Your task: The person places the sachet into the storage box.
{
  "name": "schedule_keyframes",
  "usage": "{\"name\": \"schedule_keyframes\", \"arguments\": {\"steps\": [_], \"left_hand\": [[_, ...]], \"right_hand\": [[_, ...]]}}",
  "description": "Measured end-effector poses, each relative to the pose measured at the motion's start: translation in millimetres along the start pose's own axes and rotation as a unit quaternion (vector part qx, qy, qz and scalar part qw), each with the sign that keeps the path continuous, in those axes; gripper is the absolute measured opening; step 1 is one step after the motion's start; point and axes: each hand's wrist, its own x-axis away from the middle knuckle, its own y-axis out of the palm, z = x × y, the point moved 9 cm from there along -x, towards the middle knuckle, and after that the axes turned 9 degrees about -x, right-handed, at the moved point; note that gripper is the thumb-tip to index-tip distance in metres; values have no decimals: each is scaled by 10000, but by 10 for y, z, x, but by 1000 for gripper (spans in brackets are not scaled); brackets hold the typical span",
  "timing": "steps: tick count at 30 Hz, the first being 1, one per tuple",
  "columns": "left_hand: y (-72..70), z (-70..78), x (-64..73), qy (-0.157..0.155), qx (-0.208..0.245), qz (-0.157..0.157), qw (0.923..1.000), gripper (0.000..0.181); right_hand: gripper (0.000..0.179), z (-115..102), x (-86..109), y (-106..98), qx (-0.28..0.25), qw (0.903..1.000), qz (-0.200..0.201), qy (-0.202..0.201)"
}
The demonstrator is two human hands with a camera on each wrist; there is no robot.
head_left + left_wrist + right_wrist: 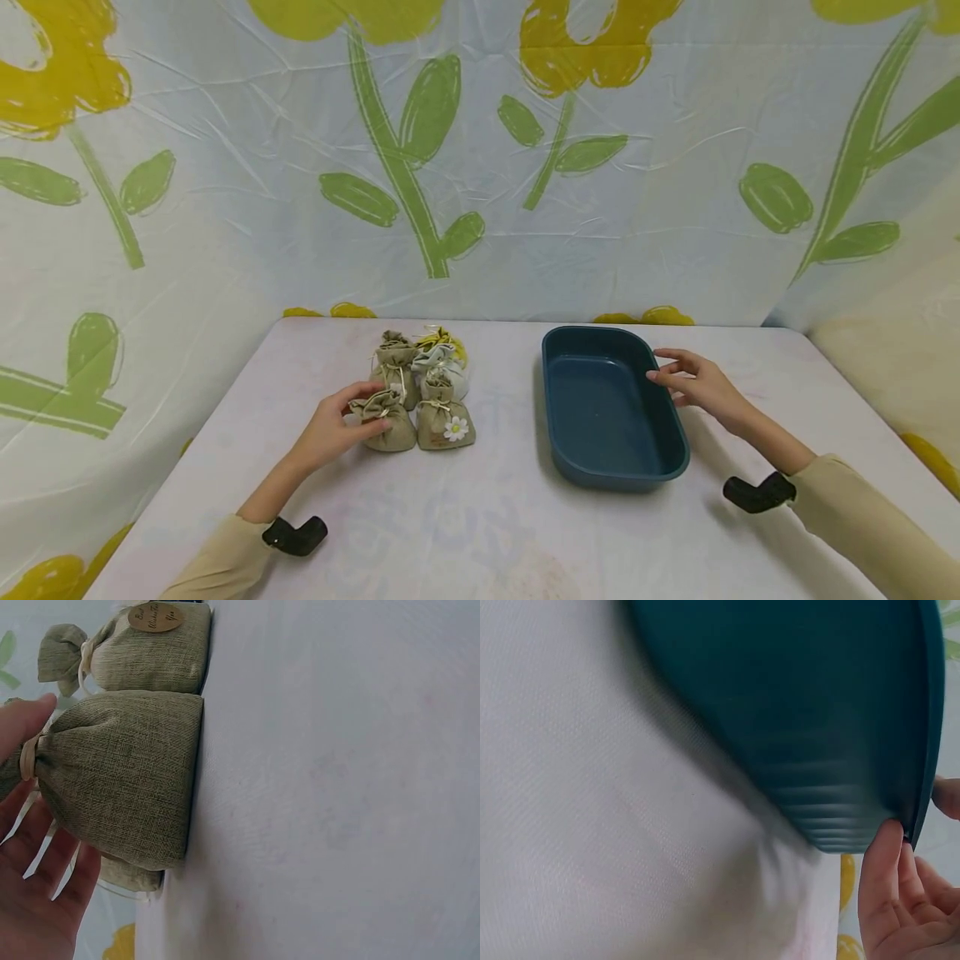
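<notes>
A small olive-brown drawstring pouch (124, 780) stands on the table, tied at its neck with a pale cord. My left hand (335, 429) is around its gathered top, thumb on one side and loosely spread fingers on the other. Close beside it sits a similar pouch (444, 425) with a white daisy and an oval tag. Another brown pouch (396, 375) and a whitish one (452, 377) are just behind. At the right, my right hand (701, 386) pinches the long-side rim of a dark blue rectangular tub (600, 408), with its thumb over the edge and fingers outside.
Something yellow with a tied top (448, 342) is at the back of the pouch group. The white-covered table (480, 533) meets a flower-printed cloth backdrop (637, 233). A black wrist device (296, 536) is on the left arm, another (759, 492) on the right.
</notes>
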Motion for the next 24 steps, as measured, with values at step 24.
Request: {"name": "schedule_keyframes", "arguments": {"steps": [24], "left_hand": [[55, -223, 14, -1062, 952, -410, 9889, 47]], "right_hand": [[72, 120, 26, 49, -777, 9931, -621, 623]]}}
